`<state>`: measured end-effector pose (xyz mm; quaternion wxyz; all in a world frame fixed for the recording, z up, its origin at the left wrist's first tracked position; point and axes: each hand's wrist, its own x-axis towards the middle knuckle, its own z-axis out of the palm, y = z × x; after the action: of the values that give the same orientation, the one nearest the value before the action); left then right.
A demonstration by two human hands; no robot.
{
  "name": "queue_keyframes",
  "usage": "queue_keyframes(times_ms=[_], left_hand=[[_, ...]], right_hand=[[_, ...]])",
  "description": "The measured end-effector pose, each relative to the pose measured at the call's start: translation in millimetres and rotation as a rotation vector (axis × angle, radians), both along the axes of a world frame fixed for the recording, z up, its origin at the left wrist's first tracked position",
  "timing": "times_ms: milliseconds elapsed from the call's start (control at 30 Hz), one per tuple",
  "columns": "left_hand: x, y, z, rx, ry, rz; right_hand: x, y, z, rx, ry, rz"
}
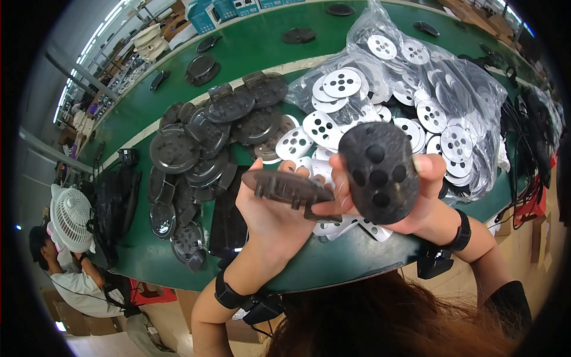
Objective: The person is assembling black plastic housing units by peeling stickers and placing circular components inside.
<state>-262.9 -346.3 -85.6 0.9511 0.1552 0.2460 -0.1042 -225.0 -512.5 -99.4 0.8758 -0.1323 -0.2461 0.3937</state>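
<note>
My left hand (pixel 269 215) is closed on a dark, smoky plastic cover (pixel 279 183), tilted nearly edge-on, with short posts on the side toward me. In my right hand (pixel 429 181) is a black oval plate (pixel 367 168) with several round holes, gripped by its edges between thumb and fingers. The plate faces me and sits just right of the cover. Behind both hands lie white perforated oval plates (pixel 322 129), some loose and some spilling from a clear plastic bag (pixel 372 30). Left of my hands is a heap of smoky plastic covers (pixel 174 149).
More dark covers (pixel 202 69) are spread on the green table (pixel 250 50). Blue-and-white boxes (pixel 202 18) stand at the back. A white fan (pixel 71 217) and a seated person (pixel 83 291) are at the left. Black cables (pixel 523 143) hang at the right.
</note>
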Motion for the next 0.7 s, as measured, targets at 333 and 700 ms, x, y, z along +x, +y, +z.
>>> queue_keyframes(times_ms=[333, 700], left_hand=[[4.6, -2.3, 1.4, -0.058, -0.467, -0.251], [4.9, 6.5, 11.9, -0.166, -0.571, -0.188]], right_hand=[[20.7, -10.8, 7.6, -0.07, -0.001, -0.22], [21.9, -18.8, 19.1, -0.325, -0.256, -0.369]])
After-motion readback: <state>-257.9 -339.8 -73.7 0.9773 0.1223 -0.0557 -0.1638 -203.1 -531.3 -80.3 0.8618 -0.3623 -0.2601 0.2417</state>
